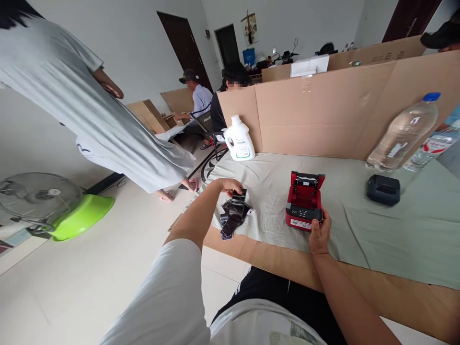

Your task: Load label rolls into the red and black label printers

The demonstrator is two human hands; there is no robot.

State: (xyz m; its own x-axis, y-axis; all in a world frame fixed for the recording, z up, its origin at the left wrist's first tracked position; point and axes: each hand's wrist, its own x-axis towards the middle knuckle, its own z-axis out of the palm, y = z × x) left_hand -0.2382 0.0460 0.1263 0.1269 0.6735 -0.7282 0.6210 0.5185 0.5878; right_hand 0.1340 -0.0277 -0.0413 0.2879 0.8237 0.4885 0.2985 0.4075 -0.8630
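My left hand (pixel 232 187) is closed on a small black packet (pixel 239 195), at the top of a heap of shiny black packets (pixel 233 221) on the cloth. To the right stands a small red and black label printer (pixel 304 201) with its lid raised and a red hollow inside. Around its front right corner my right hand (pixel 319 232) is wrapped, thumb on the front and fingers behind the side. A small white piece lies at the heap's right edge, too small to name.
A white jug (pixel 239 140) stands at the table's back left, before a cardboard partition (pixel 323 110). Large water bottles (pixel 404 134) and a dark case (pixel 383 189) are on the right. A person in a long grey garment (pixel 108 105) stands left, near a fan (pixel 39 196) and green basin (pixel 84 218).
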